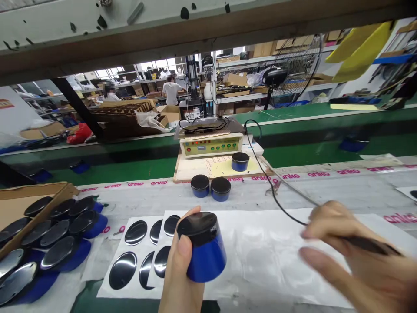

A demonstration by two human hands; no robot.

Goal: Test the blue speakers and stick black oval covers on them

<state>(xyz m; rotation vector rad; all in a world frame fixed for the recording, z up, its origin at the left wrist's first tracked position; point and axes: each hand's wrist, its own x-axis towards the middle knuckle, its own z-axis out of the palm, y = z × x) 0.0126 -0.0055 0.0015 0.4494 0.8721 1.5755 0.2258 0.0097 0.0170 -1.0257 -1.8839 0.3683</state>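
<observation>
My left hand is closed around a blue round housing with a glossy black top, held tilted above the table. At the right, my right hand is smeared by motion. A slim dark tool lies in its grip, with the thumb apart from the bent fingers; the tool's kind is hard to make out. A black cable and a thin grey rod run up to that hand. White sheets carrying round black discs lie left of my left hand, partly hidden by it.
Two blue-and-black housings stand behind my left hand, and another sits before a control box with lit buttons. Several more crowd the left, beside a cardboard box. A green conveyor crosses behind; a shelf edge hangs overhead.
</observation>
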